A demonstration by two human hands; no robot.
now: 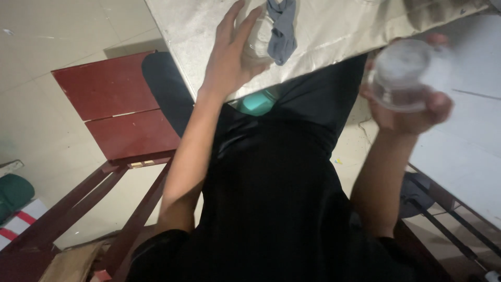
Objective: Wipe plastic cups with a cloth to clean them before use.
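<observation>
The left hand is up at the near edge of the table, fingers spread and wrapped loosely around a clear glass jar standing on the top. It is blurred, so how firm the grasp is cannot be told. Just beside the jar, touching it on the far side, a grey cloth lies crumpled on the table's pale surface. Off the table's edge, out to the right, the right hand cups a second clear round container from below, fingers curled around it, holding it in the air. Under the table edge a teal object peeks out. A dark red wooden chair stands at the left.
</observation>
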